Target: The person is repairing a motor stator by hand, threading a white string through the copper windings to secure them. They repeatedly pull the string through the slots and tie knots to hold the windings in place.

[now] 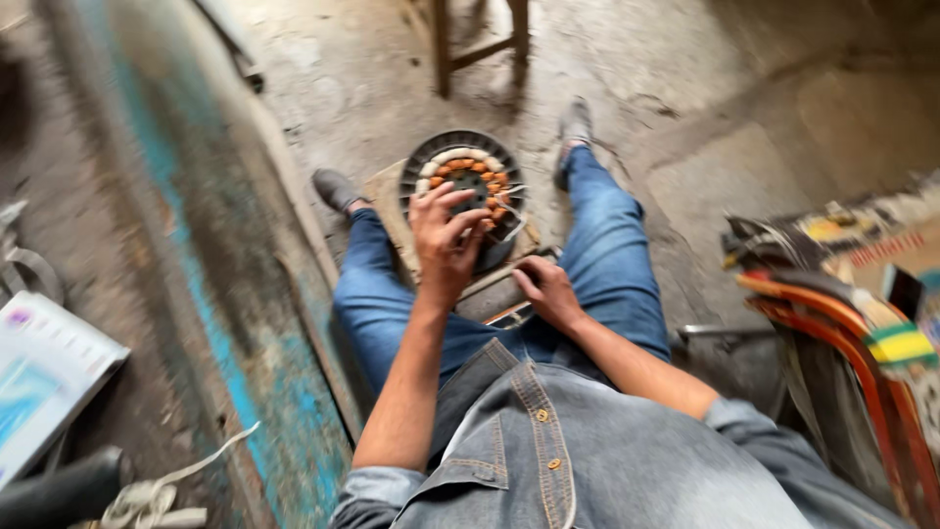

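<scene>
A round dark motor stator (pixel 468 186) with copper-coloured windings and white insulation stands tilted on a board between my knees. My left hand (pixel 443 235) rests on its near face, fingers spread over the windings. My right hand (pixel 546 291) is lower and to the right, fingers curled over the edge of a flat wooden board (pixel 499 294) on my lap. Whether it pinches anything small is blurred. Loose white wire ends (pixel 511 217) stick out at the stator's right side.
I sit in blue jeans and a denim jacket on a dirty concrete floor. A worn blue-painted plank (pixel 196 274) runs along my left. A booklet (pixel 44 372) lies far left. Wooden stool legs (pixel 480 44) stand ahead. Orange curved parts (pixel 842 333) crowd the right.
</scene>
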### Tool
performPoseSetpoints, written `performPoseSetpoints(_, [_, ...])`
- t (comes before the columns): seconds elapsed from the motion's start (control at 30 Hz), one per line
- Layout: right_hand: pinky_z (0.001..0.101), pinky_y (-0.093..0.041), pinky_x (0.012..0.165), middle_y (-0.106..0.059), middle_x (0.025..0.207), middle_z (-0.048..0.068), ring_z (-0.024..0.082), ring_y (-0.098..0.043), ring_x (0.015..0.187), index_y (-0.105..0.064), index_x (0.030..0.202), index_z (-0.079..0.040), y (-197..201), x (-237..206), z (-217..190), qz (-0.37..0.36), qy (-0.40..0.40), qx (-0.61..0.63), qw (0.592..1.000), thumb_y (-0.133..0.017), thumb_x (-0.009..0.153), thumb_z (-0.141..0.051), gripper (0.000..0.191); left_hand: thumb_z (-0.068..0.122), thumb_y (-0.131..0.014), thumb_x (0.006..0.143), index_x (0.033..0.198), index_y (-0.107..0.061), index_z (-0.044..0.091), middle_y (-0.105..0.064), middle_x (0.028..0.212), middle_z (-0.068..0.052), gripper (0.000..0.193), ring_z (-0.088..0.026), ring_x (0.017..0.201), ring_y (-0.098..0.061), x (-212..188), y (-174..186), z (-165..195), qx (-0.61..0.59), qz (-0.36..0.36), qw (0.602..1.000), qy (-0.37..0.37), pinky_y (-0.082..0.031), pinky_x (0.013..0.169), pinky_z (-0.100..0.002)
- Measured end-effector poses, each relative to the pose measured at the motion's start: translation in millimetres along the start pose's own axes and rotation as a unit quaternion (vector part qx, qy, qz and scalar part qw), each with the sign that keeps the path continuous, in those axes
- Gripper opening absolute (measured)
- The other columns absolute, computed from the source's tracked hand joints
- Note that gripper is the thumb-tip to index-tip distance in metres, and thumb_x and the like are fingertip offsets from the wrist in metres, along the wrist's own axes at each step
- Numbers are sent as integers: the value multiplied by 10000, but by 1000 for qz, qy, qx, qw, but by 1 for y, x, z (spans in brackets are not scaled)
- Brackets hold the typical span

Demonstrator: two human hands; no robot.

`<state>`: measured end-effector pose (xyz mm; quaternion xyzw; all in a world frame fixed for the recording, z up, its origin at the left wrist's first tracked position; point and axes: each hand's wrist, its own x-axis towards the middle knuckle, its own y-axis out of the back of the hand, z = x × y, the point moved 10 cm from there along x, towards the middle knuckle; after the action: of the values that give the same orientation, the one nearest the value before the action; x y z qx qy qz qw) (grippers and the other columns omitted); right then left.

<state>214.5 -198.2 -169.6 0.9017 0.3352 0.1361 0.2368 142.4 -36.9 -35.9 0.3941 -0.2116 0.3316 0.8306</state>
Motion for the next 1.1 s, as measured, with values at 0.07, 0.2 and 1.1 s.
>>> performPoseSetpoints(0.07, [317,-543,723,-699,880,94,179,-686,788,-690,989,-8,6,1,-2,37,-14,49,998,-687,945,-146,145,162,-800,871,1011,-763,135,-673,1222,-68,147,-328,1299,-550,0,9,-1,-7,20,1000,1,-350,1161,-535])
performPoseSetpoints(0.2, [287,-524,725,-660,879,67,133,-637,776,-678,1030,-11,26,1,-13,92,13,70,993,-672,984,-109,109,110,-778,909,1055,-730,98,-654,1267,-83,155,-328,1333,-549,-5,18,-10,-76,43,995,43,-439,1152,-463])
performPoseSetpoints(1.1, [277,-531,735,-679,916,69,134,-648,798,-680,1022,-5,25,8,-73,48,106,63,991,-721,991,-87,97,176,-747,951,967,-739,-4,-696,785,-6,181,-51,651,-587,-121,-81,-62,-467,87,767,431,-486,605,-209])
